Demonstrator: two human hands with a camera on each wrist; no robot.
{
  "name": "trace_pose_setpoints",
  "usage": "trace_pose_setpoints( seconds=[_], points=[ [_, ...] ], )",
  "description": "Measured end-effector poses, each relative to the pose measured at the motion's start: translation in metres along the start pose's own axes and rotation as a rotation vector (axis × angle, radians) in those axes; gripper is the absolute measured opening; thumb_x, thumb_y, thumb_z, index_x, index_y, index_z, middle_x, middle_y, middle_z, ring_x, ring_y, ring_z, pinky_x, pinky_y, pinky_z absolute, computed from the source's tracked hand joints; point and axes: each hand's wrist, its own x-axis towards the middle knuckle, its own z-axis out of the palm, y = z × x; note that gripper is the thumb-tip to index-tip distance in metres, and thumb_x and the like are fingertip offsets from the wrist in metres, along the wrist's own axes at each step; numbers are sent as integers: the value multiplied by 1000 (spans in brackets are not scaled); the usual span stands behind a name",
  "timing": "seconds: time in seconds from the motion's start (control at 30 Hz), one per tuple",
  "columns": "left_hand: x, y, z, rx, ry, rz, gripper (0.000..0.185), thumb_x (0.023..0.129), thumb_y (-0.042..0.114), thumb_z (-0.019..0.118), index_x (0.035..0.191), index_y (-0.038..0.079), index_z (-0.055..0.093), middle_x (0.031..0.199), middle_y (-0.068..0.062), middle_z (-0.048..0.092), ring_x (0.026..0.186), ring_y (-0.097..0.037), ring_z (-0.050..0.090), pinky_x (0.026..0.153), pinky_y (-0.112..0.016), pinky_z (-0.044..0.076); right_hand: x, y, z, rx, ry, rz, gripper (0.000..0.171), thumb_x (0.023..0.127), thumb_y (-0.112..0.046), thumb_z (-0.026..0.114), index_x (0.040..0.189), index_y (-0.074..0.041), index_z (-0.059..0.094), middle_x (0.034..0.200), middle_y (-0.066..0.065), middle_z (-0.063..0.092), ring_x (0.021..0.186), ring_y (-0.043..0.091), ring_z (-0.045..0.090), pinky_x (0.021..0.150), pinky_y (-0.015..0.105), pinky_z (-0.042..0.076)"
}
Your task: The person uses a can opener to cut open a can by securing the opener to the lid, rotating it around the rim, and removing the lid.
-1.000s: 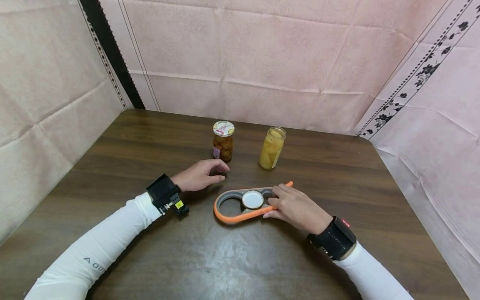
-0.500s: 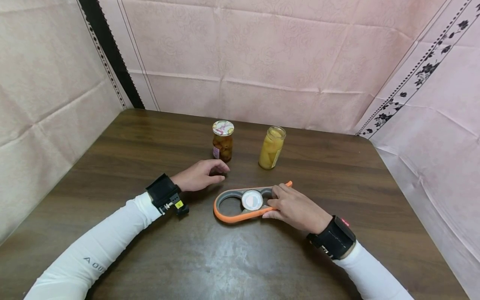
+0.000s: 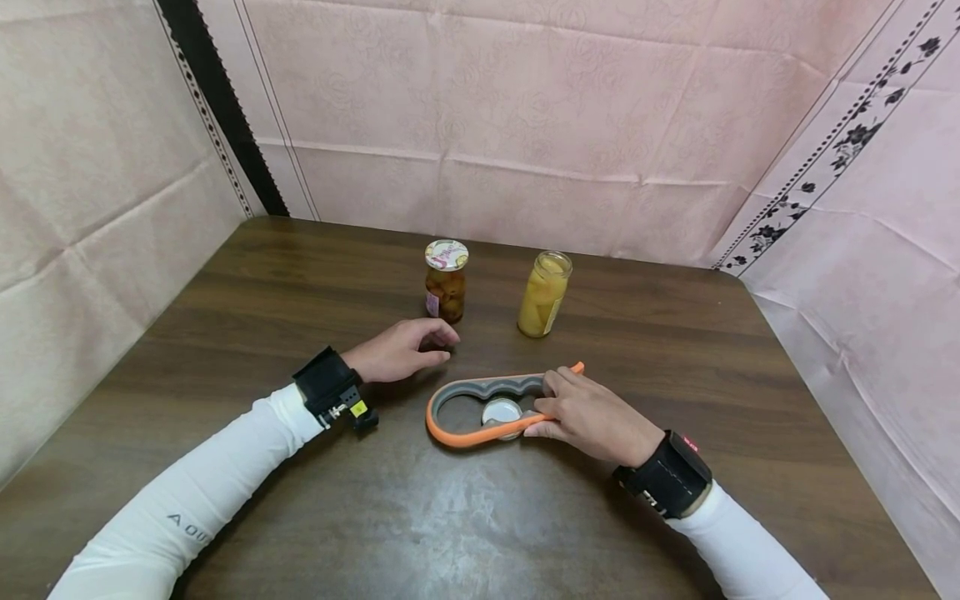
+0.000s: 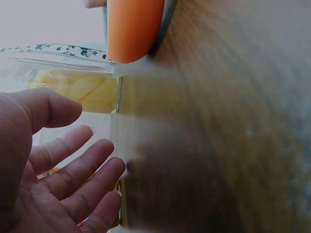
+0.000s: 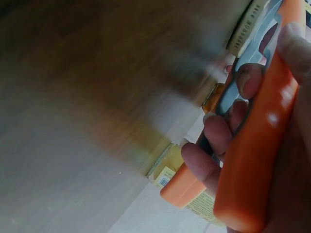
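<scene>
My right hand (image 3: 596, 418) grips an orange jar opener (image 3: 465, 439) with a grey wavy inner edge, fingers curled round its handles near the right end. A round pale lid (image 3: 499, 410) lies low within the opener's loop, partly covered by the front band. Its ridged side edge shows in the right wrist view as a lid (image 5: 248, 28) below the opener. My left hand (image 3: 401, 350) holds nothing; its fingers are loosely bent, just in front of a brown-filled jar (image 3: 447, 292) with a patterned lid. In the left wrist view the opener's orange end (image 4: 135, 31) hangs above the thumb.
An uncapped glass jar of yellow pieces (image 3: 543, 302) stands upright at the back, right of the brown-filled jar. The dark wooden table (image 3: 360, 517) ends at a pink cloth backdrop (image 3: 540, 100), with more cloth at both sides.
The lid has come loose from between the opener's grey inner edges and dropped lower in the loop. The right hand keeps its grip; the left hand has stayed still.
</scene>
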Motion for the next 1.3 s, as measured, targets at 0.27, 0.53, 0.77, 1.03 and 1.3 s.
trace_pose_setpoints(
  seconds=[0.27, 0.53, 0.77, 1.03, 1.3],
  points=[
    [0, 0, 0, 7, -3, -1, 30, 102, 18, 61, 130, 8, 61, 129, -8, 66, 123, -24, 60, 106, -46, 49, 1, 0, 0, -21, 40, 5, 36, 98, -55, 57, 86, -23, 65, 85, -7, 46, 79, 10, 40, 68, 24, 38],
    [-2, -2, -2, -5, 12, -1, 30, 101, 18, 62, 130, 8, 61, 129, -9, 66, 123, -26, 60, 105, -46, 49, 1, 0, -2, -89, 103, -9, 22, 92, -38, 75, 88, -18, 68, 86, -5, 50, 80, 12, 44, 70, 25, 43],
    [-2, -4, -5, -34, 38, -19, 29, 101, 17, 62, 129, 8, 61, 129, -10, 66, 122, -26, 60, 105, -47, 49, 2, 2, -7, -148, 268, -15, 10, 85, -19, 78, 87, -15, 69, 88, -2, 57, 78, 13, 51, 68, 27, 50],
    [-1, -12, -7, -47, 56, -8, 28, 102, 17, 62, 128, 7, 62, 128, -10, 66, 122, -26, 61, 104, -46, 50, 3, 1, -12, -135, 377, -34, 14, 86, -15, 73, 92, -10, 61, 83, -2, 58, 76, 15, 55, 65, 29, 46],
    [-1, -18, -14, -71, 100, -10, 27, 101, 16, 62, 127, 6, 62, 126, -12, 66, 119, -26, 61, 100, -45, 51, 2, 0, -18, -128, 435, -32, 34, 83, -11, 79, 112, -6, 62, 89, 2, 69, 81, 17, 64, 71, 32, 52]
  ],
)
